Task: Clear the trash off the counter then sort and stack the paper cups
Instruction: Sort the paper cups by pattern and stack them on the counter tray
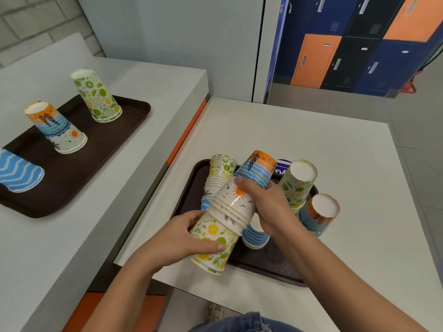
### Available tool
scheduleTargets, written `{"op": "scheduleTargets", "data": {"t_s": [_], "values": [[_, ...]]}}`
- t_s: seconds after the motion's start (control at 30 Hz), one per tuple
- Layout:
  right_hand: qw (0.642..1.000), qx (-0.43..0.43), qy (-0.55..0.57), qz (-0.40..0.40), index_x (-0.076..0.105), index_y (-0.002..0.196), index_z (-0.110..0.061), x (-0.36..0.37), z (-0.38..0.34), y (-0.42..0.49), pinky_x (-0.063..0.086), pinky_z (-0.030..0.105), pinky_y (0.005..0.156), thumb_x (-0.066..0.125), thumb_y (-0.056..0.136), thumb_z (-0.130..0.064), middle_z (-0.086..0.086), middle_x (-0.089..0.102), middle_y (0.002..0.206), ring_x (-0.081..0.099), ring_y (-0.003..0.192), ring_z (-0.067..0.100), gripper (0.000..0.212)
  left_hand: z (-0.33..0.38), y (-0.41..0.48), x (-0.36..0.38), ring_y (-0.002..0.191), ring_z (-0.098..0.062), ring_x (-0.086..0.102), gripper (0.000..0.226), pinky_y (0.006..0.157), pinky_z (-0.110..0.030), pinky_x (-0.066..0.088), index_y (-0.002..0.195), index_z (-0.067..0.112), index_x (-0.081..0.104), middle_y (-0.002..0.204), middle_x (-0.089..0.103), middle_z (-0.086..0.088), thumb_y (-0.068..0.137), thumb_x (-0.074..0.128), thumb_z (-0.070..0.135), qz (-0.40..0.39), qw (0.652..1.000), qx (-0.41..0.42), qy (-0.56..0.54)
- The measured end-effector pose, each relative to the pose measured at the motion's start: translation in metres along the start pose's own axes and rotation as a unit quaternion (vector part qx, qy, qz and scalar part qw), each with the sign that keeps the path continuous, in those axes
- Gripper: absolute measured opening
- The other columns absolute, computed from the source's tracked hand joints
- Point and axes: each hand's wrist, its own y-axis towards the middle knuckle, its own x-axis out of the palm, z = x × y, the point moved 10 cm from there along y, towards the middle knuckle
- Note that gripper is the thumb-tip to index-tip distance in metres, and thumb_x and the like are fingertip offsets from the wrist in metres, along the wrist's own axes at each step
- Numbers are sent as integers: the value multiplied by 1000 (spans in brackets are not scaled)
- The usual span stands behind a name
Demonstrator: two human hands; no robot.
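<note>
A mixed stack of paper cups is held tilted over the near brown tray (196, 180). My left hand (189, 238) grips its lower end, the lemon-print cups (215, 250). My right hand (266, 204) grips the upper end, the sunset-print cups (254, 173), which are nested over the lemon ones. Behind them on the tray stands another mixed stack (219, 173). A lemon-print stack (297, 183) and a sunset-print stack (318, 214) stand upside down at the right. A blue-striped cup (254, 236) sits under my right wrist.
On the left counter a second brown tray (129, 116) carries a lemon-print stack (96, 94), a sunset-print stack (55, 127) and a blue zigzag stack (19, 171), all upside down. A purple-and-white item (284, 166) lies at the near tray's back edge. Lockers stand beyond.
</note>
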Motion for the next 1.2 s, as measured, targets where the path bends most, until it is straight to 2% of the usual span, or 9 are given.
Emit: {"op": "scheduleTargets", "data": {"t_s": [0.07, 0.23, 0.43, 0.63, 0.73, 0.83, 0.97, 1.07, 1.2], "values": [[1000, -1, 7, 0, 65, 101, -9, 0, -4, 0, 58, 28, 65, 75, 78, -11, 7, 74, 88, 72, 75, 17, 25, 4, -2, 2, 90, -12, 72, 64, 82, -30, 57, 110, 20, 64, 99, 75, 3, 52, 91, 28, -22, 1000, -3, -3], [1000, -10, 10, 1, 65, 101, -10, -2, -11, 2, 56, 26, 59, 75, 78, -14, 4, 74, 86, 72, 71, 13, 25, 12, -4, 1, 92, -14, 71, 62, 83, -29, 57, 110, 21, 63, 100, 74, 3, 53, 85, 32, -43, 999, 1, -7], [999, -3, 33, 2, 66, 97, -10, -8, -9, 3, 58, 35, 72, 75, 77, -13, 7, 74, 89, 72, 78, 19, 23, 14, -5, 3, 94, -15, 71, 70, 84, -29, 56, 112, 20, 63, 102, 74, 2, 48, 84, 40, -78, 997, -9, 2], [997, -23, 79, 10, 65, 101, -8, -19, -24, 4, 56, 38, 81, 72, 80, -15, 10, 74, 94, 71, 88, 24, 22, 11, -10, 4, 94, -18, 71, 49, 79, -25, 57, 107, 12, 67, 102, 74, -3, 62, 80, 25, -122, 992, -26, -19], [993, -68, 85, 33, 65, 97, -8, -29, -47, -1, 57, 28, 70, 70, 82, -12, 6, 74, 87, 71, 80, 17, 17, 6, -11, 0, 96, -22, 71, 73, 77, -25, 57, 107, 11, 67, 105, 74, -7, 44, 92, 38, -128, 990, -20, -49], [985, -144, 49, 82, 66, 93, -13, -51, -85, -12, 57, 28, 71, 71, 81, -13, 4, 74, 86, 71, 79, 16, 13, 4, -8, -9, 98, -26, 70, 88, 79, -28, 57, 105, 11, 69, 106, 73, -11, 31, 93, 51, -100, 992, -6, -77], [958, -247, -42, 140, 65, 101, -17, -87, -135, -39, 57, 26, 71, 76, 77, -18, -1, 74, 92, 72, 84, 13, 26, 25, 9, -19, 93, -21, 72, 94, 72, -21, 56, 106, 11, 68, 101, 75, -6, 25, 91, 55, -29, 993, 32, -107], [929, -299, -123, 178, 62, 108, -20, -114, -154, -60, 58, 32, 80, 80, 74, -23, -1, 72, 104, 71, 93, 13, 37, 61, 31, -16, 89, -17, 72, 70, 66, -18, 56, 102, 12, 69, 98, 75, -5, 42, 90, 41, 33, 986, 78, -143], [900, -314, -192, 234, 60, 111, -21, -145, -151, -77, 56, 41, 85, 82, 63, -38, -4, 70, 107, 69, 96, 12, 55, 113, 70, 0, 86, -15, 72, 32, 73, -28, 57, 97, 16, 69, 97, 75, -3, 69, 81, 26, 110, 959, 152, -214]]}}
